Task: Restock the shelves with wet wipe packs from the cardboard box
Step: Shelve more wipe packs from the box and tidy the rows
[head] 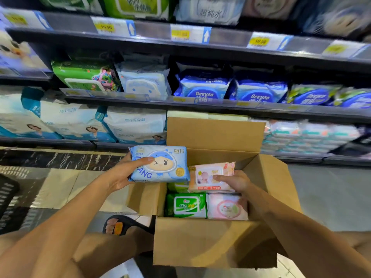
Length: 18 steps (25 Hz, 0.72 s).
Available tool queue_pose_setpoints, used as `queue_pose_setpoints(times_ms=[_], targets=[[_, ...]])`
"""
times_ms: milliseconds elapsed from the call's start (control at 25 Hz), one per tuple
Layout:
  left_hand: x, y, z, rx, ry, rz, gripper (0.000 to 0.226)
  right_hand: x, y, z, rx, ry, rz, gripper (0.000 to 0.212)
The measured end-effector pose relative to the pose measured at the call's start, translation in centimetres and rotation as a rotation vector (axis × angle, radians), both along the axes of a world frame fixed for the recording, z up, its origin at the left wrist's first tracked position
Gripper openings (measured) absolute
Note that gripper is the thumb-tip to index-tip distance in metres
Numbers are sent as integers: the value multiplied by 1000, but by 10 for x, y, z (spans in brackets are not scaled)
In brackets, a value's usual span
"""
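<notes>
I am looking down into an open cardboard box (210, 241) that is sitting on the floor at six o'clock of my view, with its flaps standing out around it.

The left hand (122, 175) is holding a blue wet wipe pack (160, 164) with a winking cartoon face. It is being held just off the box's ten o'clock corner, above the left flap. The thumb is pressing across the front of the pack, and the fingers are wrapping round behind it, out of my sight.

The right hand (235, 180) is gripping a pink wet wipe pack (210, 177) with a baby picture, tilted up over the inside of the box. Its thumb is lying on the lid and the fingers are curling underneath.

Inside the box, a green 999 pack (187, 205) and a pale pink pack (226, 207) are lying side by side and touching, against the six o'clock wall. The edge of another green pack (176, 186) is showing at their twelve o'clock.

Beyond the box, at twelve o'clock, the shelves are running across the view. On the middle shelf (261, 106) a pack with the same blue cartoon face (143, 85) is standing between a green cartoon pack (84, 77) at its nine o'clock and two Deeyeo packs (202, 90) at its three o'clock. On the shelf below, large white-and-blue bags (136, 123) are standing in a row.

A sandalled foot (118, 225) is resting on the floor at nine o'clock of the box.
</notes>
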State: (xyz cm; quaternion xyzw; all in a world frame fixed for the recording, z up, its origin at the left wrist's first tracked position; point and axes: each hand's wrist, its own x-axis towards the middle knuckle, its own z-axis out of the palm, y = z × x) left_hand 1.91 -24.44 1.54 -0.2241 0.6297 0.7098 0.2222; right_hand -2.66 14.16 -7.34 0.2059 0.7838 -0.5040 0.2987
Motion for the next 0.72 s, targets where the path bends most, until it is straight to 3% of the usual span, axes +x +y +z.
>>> queue_pose_setpoints(times_ms=[200, 360, 520, 720], targets=[[0, 36, 37, -15, 105, -66, 118, 20, 43, 68, -58, 113, -29, 39], [-4, 62, 67, -16, 156, -93, 81, 25, 79, 118, -11, 218, -87, 40], [-14, 95, 99, -31, 252, -150, 105, 29, 120, 163, -26, 273, -130, 56], [-30, 152, 139, -23, 352, -201, 115, 36, 170, 218, -15, 376, -159, 47]])
